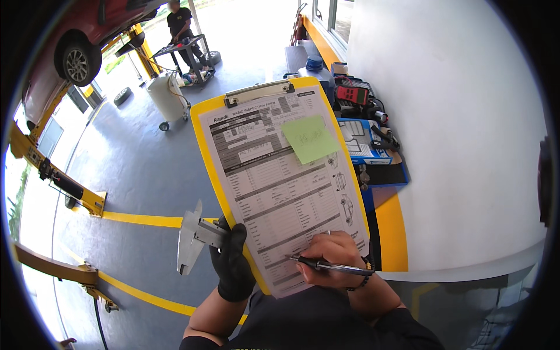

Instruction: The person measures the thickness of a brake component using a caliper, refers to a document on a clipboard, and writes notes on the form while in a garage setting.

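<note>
A yellow clipboard (205,137) stands tilted in front of me, with a printed form (274,192) under its metal clip (259,93). A green sticky note (311,140) covers part of the form's upper right. My left hand (234,262), in a black glove, grips the clipboard's lower left edge and also holds a caliper (198,233), whose jaws stick out to the left. Part of the caliper is hidden behind the hand and board. My bare right hand (333,256) is closed around a pen (338,267), its tip at the lower part of the form.
A blue bench (388,175) along the white wall bears a red handheld tester (353,95) and a blue jug (315,70). At left, a car (44,70) is raised on a yellow lift (70,186). Far off, a person (179,26) stands by a cart (184,46) near a white tank (166,96).
</note>
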A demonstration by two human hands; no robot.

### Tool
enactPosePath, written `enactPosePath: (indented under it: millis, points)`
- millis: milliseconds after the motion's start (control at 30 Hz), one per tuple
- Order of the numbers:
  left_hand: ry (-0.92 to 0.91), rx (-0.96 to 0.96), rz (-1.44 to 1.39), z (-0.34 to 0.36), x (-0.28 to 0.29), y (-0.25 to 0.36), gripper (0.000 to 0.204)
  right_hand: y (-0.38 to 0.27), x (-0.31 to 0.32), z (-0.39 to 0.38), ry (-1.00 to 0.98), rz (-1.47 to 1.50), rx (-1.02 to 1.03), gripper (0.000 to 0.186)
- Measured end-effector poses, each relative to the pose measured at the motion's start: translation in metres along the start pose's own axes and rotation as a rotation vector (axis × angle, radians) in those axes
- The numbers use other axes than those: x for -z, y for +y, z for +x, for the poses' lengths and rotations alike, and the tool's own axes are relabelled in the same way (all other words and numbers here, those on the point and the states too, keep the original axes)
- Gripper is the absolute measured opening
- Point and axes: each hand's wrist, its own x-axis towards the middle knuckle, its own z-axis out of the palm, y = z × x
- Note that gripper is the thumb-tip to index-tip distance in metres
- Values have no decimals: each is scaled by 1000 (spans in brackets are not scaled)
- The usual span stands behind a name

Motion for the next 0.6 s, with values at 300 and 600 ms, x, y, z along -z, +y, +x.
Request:
enactPosePath:
  millis: [300,600]
  points:
    - [-76,-41,-53,-3,-1,0,28,8,-2,-2,29,-68,45,24]
    - [-98,-112,37,-2,-1,-5,27,7,1,-4,16,-132,39,21]
